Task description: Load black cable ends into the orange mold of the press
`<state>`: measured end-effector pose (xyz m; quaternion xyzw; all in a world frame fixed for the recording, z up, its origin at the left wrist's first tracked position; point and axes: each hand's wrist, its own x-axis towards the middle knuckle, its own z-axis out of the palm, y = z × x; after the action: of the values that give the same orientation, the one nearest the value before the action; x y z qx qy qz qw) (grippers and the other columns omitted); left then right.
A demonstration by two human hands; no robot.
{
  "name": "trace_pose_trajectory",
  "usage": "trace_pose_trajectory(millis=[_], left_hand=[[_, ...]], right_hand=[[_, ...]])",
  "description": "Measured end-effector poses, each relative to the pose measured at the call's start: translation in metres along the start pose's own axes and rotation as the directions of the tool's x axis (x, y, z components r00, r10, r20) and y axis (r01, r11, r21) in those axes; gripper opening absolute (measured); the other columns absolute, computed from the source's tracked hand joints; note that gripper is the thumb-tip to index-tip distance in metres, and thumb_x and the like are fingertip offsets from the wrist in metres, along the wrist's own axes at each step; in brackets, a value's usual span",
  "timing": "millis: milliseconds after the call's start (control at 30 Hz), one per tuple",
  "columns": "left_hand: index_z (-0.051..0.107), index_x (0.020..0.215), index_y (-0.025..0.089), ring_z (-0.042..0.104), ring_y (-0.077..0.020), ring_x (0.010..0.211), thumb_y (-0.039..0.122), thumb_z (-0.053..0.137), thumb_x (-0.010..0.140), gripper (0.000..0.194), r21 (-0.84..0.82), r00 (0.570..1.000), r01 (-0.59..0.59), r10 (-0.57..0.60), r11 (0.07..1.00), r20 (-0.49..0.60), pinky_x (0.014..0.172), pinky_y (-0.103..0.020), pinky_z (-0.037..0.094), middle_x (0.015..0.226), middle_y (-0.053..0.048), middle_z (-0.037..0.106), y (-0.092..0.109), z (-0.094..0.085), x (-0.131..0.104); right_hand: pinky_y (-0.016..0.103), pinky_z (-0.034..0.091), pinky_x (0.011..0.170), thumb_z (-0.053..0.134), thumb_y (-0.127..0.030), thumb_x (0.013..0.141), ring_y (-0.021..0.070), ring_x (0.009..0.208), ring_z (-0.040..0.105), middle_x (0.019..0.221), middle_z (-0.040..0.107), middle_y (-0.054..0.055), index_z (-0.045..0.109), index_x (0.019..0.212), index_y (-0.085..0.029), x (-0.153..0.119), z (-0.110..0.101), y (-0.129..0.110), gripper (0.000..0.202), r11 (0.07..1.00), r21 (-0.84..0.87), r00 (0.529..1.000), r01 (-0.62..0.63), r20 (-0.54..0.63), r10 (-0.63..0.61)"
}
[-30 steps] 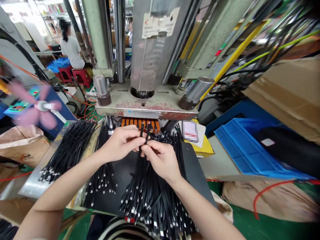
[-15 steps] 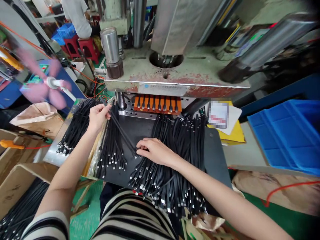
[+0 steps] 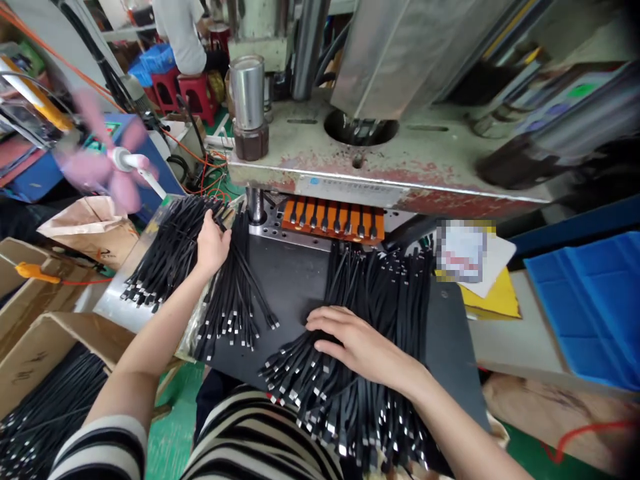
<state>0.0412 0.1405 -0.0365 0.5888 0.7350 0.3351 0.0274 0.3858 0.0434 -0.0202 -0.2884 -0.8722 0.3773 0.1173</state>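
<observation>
Fingers of the left hand are held parted from the thumb, nothing seen gripped. To their left, a left cable bundle is spread; below and right, a narrower middle bundle is fanned, silver plug ends pointing towards the wearer. By the right hand, fingers are loosely bent over the large cable pile, thumb set apart; undersides hidden, so whether any cable is gripped cannot be told. Between the two sets of fingers, black tabletop is exposed. Beyond the right fingers, black connectors are seated in a row on an orange block, overhung by the press plate. Well to their right, a blue tray is noted.
</observation>
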Motion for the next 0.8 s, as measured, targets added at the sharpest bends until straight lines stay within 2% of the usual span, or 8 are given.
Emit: trace_pose_trajectory(millis=[133,233,400,467,533,667,733,800], left_hand=[[0.042,0.134,0.010,0.057,-0.0163,0.074,0.021,0.060,0.083,0.055,-0.082,0.998,-0.051,0.053,0.995,0.020,0.080,-0.030,0.048,0.082,-0.001,0.056,-0.002,0.000,-0.006],[0.046,0.127,0.013,0.051,-0.0116,0.062,0.023,0.059,0.083,0.047,-0.150,0.999,-0.030,0.035,0.988,0.027,0.069,-0.024,0.045,0.078,0.003,0.051,-0.003,-0.002,-0.007],[0.053,0.116,0.014,0.048,-0.0089,0.057,0.027,0.058,0.084,0.035,-0.306,0.995,-0.093,0.103,0.948,0.018,0.059,-0.021,0.041,0.076,0.004,0.049,0.010,-0.011,-0.010],[0.059,0.107,0.015,0.049,-0.0092,0.058,0.031,0.060,0.085,0.027,-0.395,0.969,-0.142,0.209,0.907,0.130,0.058,-0.021,0.041,0.073,0.003,0.051,0.024,-0.017,-0.010],[0.064,0.100,0.015,0.053,-0.0102,0.062,0.036,0.061,0.087,0.025,-0.487,0.859,-0.165,0.368,0.857,0.357,0.059,-0.021,0.043,0.074,0.000,0.058,0.042,-0.020,-0.007],[0.067,0.106,0.015,0.066,-0.0144,0.082,0.033,0.064,0.086,0.027,-0.611,0.421,-0.171,0.618,0.773,0.663,0.067,-0.023,0.051,0.097,-0.008,0.069,0.080,-0.015,0.011],[0.067,0.109,0.015,0.067,-0.0161,0.090,0.032,0.067,0.085,0.030,-0.659,0.362,-0.124,0.653,0.742,0.666,0.071,-0.024,0.053,0.108,-0.010,0.069,0.097,-0.009,0.022],[0.067,0.111,0.016,0.068,-0.0175,0.093,0.035,0.070,0.084,0.033,-0.723,0.450,0.002,0.645,0.691,0.617,0.076,-0.026,0.054,0.111,-0.011,0.069,0.108,-0.005,0.031]], right_hand=[[0.040,0.055,0.093,0.055,-0.032,0.097,0.0235,0.105,0.067,0.117,0.069,0.008,0.070,0.107,-0.025,-0.008,-0.013,0.010,0.019,0.997,0.076,0.980,0.015,-0.198,0.000],[0.040,0.055,0.083,0.060,-0.037,0.092,0.0242,0.090,0.069,0.099,0.073,0.006,0.072,0.092,-0.027,-0.022,-0.032,0.035,0.016,0.993,0.053,0.836,-0.106,-0.535,0.118],[0.037,0.036,0.050,0.069,-0.045,0.070,0.0190,0.046,0.046,0.056,0.055,0.003,0.067,0.071,-0.025,-0.039,-0.043,0.102,0.020,0.857,0.414,-0.063,-0.307,-0.907,0.416],[0.036,0.025,0.046,0.069,-0.050,0.063,0.0156,0.042,0.033,0.050,0.044,-0.001,0.061,0.066,-0.026,-0.039,-0.040,0.120,0.025,0.809,0.567,-0.241,-0.155,-0.816,0.526],[0.035,0.025,0.047,0.069,-0.049,0.060,0.0147,0.044,0.032,0.050,0.043,-0.002,0.060,0.067,-0.025,-0.037,-0.037,0.127,0.027,0.780,0.617,-0.214,-0.108,-0.781,0.587],[0.029,0.029,0.050,0.067,-0.049,0.065,0.0128,0.050,0.036,0.054,0.046,-0.003,0.064,0.075,-0.018,-0.036,-0.033,0.126,0.033,0.789,0.588,-0.116,-0.180,-0.809,0.576],[0.027,0.028,0.049,0.066,-0.052,0.067,0.0114,0.049,0.036,0.054,0.046,-0.005,0.064,0.078,-0.015,-0.039,-0.032,0.126,0.038,0.786,0.595,-0.118,-0.169,-0.804,0.583],[0.026,0.028,0.047,0.065,-0.056,0.070,0.0104,0.048,0.035,0.055,0.046,-0.005,0.063,0.080,-0.015,-0.042,-0.031,0.130,0.043,0.792,0.581,-0.102,-0.189,-0.814,0.572]])
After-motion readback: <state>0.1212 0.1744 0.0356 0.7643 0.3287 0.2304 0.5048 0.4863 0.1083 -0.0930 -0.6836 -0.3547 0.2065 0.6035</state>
